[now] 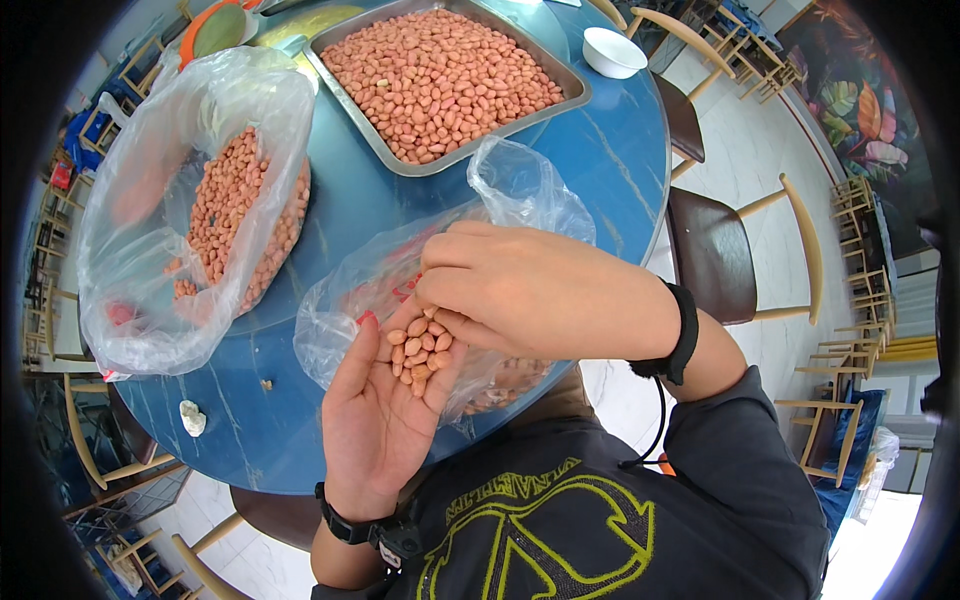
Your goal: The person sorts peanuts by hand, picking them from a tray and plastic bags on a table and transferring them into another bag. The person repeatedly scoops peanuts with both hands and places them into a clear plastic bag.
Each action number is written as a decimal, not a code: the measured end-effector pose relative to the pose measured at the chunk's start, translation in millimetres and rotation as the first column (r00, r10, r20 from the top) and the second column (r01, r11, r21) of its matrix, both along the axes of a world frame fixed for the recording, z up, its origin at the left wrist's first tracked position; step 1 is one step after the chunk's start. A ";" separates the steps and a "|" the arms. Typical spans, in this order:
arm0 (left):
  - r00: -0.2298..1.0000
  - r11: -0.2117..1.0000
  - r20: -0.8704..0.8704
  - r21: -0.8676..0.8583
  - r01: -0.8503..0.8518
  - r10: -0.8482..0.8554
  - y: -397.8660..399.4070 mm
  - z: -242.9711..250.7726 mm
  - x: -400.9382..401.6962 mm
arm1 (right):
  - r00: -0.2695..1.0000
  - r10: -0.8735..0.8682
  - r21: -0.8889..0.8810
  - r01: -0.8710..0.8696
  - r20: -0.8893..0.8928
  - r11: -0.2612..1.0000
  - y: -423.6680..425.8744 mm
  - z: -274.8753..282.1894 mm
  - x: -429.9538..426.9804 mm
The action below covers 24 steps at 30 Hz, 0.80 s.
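Note:
Cupped palm up, my left hand (382, 431) holds a small heap of shelled peanuts (418, 351) with pinkish skins. Over its fingers bends my right hand (487, 289), its thumb and fingertips bunched at the top edge of the heap; what lies between those fingertips is mostly hidden. Beneath both hands rests a clear plastic bag (337, 300) with red print, and more peanuts show in its near end. To the left, a large open plastic bag (112, 247) contains loose peanuts (225, 202). Beyond my hands is a steel tray (409, 166) heaped with peanuts (442, 82).
A white bowl (615, 52) stands near the far right edge of the round blue table (262, 427). A crumpled white scrap (193, 418) lies at the left. Chairs with dark seats (709, 255) surround the table. An orange-rimmed item (217, 30) sits at the far left.

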State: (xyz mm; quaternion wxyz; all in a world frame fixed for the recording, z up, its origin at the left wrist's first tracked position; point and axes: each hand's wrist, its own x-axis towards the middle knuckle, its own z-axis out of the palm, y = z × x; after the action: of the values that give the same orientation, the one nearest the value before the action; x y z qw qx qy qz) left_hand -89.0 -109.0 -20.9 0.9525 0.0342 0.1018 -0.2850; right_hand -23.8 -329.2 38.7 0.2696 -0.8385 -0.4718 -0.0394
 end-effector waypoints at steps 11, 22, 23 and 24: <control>0.998 0.994 -0.001 0.089 -0.063 0.064 0.9 9.5 3.1 | 0.995 -0.094 -0.153 0.090 -0.020 0.984 -22.1 7.4 -12.2; 0.993 0.991 0.042 -0.072 -0.110 0.113 -4.2 -3.8 -0.7 | 0.999 -0.003 0.054 0.005 -0.036 0.999 8.6 3.4 -22.5; 0.992 0.992 0.055 -0.064 -0.107 0.110 -5.1 -3.3 -1.4 | 0.999 -0.005 0.066 0.008 -0.038 0.998 9.4 2.3 -22.3; 0.992 0.993 0.068 -0.055 -0.104 0.108 -6.2 -1.7 -2.0 | 1.000 -0.007 0.075 0.009 -0.029 0.997 9.8 0.9 -21.3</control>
State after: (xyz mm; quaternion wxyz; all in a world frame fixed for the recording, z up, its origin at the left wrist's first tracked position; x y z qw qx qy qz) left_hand -91.0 -115.2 -22.6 0.9699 0.0144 0.0623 -0.2351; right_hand -45.2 -319.4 39.6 0.3073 -0.8302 -0.4628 -0.0462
